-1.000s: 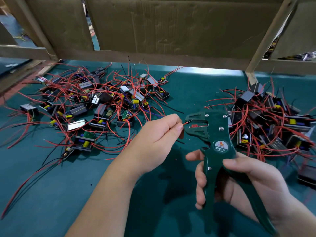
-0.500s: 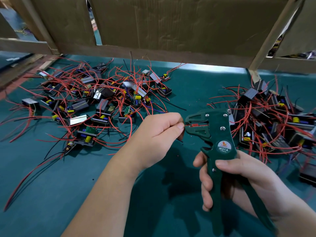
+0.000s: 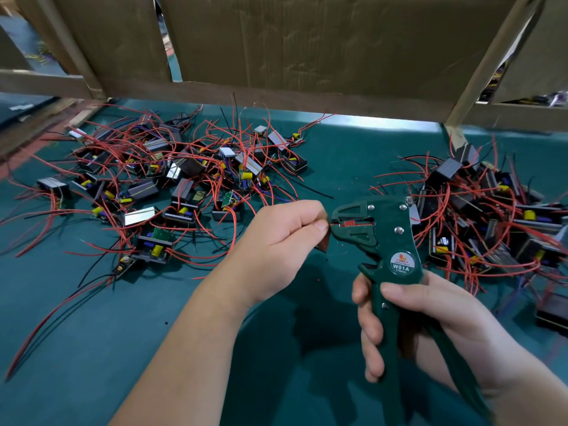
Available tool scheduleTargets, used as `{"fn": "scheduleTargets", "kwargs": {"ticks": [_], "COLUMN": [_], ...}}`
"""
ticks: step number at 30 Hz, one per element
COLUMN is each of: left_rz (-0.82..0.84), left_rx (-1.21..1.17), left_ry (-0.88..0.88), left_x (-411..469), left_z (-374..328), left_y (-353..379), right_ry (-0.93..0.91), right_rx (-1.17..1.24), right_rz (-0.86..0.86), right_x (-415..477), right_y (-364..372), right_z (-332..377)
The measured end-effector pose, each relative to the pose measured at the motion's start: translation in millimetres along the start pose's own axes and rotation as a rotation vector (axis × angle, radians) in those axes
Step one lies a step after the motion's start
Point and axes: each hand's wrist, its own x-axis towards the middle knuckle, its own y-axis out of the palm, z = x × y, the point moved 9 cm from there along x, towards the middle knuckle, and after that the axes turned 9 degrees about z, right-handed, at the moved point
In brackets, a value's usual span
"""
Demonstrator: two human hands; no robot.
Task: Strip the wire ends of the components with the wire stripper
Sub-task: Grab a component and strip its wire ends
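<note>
— Wire stripper (image 3: 396,241): had anything changed from a second before?
— Yes: the left hand (image 3: 282,241) had closed the gap. Its fingertips pinched the red wire (image 3: 332,222) right at the jaw mouth.
— And the tool?
— Dark green, labelled "W01A", upright above the green table (image 3: 92,348). The right hand (image 3: 430,318) was wrapped round its handles.

the left hand (image 3: 285,241) has brought its pinched wire (image 3: 334,223) right up into the wire stripper (image 3: 384,229).

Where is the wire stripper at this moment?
The wire stripper is right of centre in the head view, gripped by its handles in the right hand, with its head next to the left hand, which pinches a wire.
</note>
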Motion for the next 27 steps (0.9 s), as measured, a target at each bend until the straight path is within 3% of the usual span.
{"fn": "scheduleTargets", "kwargs": {"ticks": [1,2,7,9,18,22,27], "left_rz": [-0.014,-0.031,-0.063,-0.057,-0.093,-0.182,-0.17], "left_rx": [0.026,0.054,0.152,0.153,0.067,-0.036,0.009], "left_ry": [-0.007,-0.024,-0.137,-0.151,-0.09,-0.06,-0.094], "left_x": [-0.2,-0.6,0.1,0.4,1.7,-0.1,-0.3], "left_z": [1.1,3.5,23.0,25.4,16.7,17.3,22.2], "left_y": [-0.5,-1.3,-5.2,-3.4,-5.6,-19.1,-18.5], "right_ry": [-0.052,0.097,0.075,0.072,0.07,0.041,0.145], "right_rx": [-0.005,-0.023,-0.035,-0.04,-0.128,-0.087,0.031], "right_rz": [0.026,0.061,-0.21,-0.246,-0.141,-0.151,-0.243], "right_x": [-2.0,-0.9,2.1,4.2,1.4,-1.1,-2.4], "right_y": [1.8,13.8,-0.8,-2.9,-7.0,-12.8,-24.9], "right_z": [10.4,6.6,-2.0,-0.7,14.4,23.0,12.0]}}
